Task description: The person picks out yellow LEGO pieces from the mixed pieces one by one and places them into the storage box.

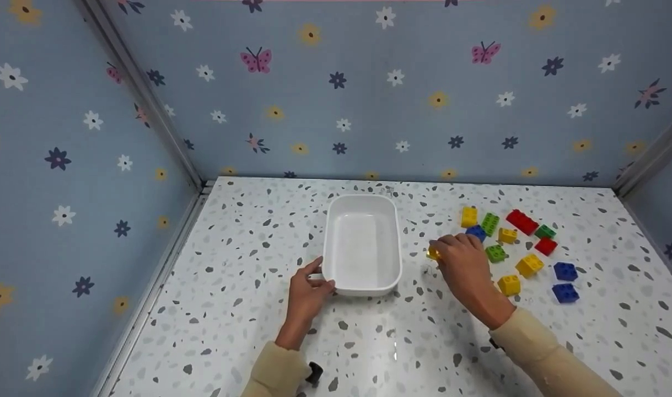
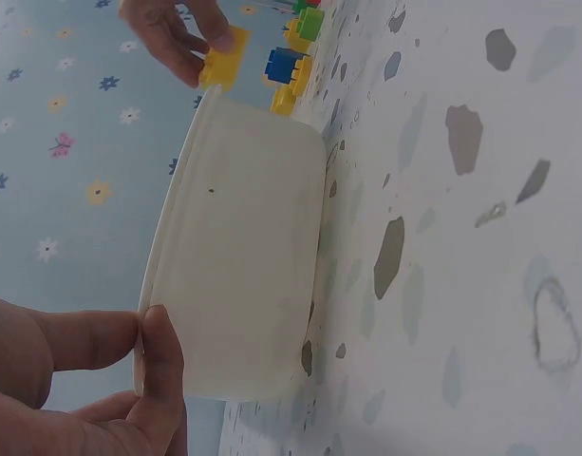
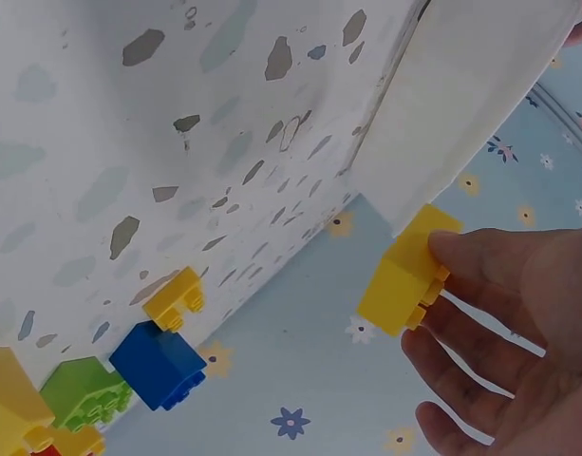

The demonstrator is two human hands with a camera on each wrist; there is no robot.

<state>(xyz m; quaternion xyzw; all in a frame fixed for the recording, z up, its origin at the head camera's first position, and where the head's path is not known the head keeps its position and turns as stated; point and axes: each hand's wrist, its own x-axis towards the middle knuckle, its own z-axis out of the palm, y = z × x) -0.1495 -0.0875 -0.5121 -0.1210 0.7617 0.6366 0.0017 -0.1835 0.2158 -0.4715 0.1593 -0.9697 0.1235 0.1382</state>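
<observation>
A white rectangular tub (image 1: 363,286) stands on the speckled table. My left hand (image 1: 308,295) pinches its rim at the near left corner, thumb and fingers on either side in the left wrist view. Inside, the tub shows only its bare floor. To the right of the tub, my right hand (image 1: 465,267) holds a yellow toy brick (image 3: 404,271) between thumb and fingers, raised above the table. In the right wrist view that brick overlaps the tub's rim. Close by the right hand lie a blue brick (image 1: 475,233) and a green brick (image 1: 495,253).
Several loose bricks are scattered on the right of the table, among them a long red brick (image 1: 522,221), a yellow brick (image 1: 530,265) and a blue brick (image 1: 565,293). A flower-patterned wall (image 1: 369,110) rises behind the table, with another (image 1: 49,220) on the left.
</observation>
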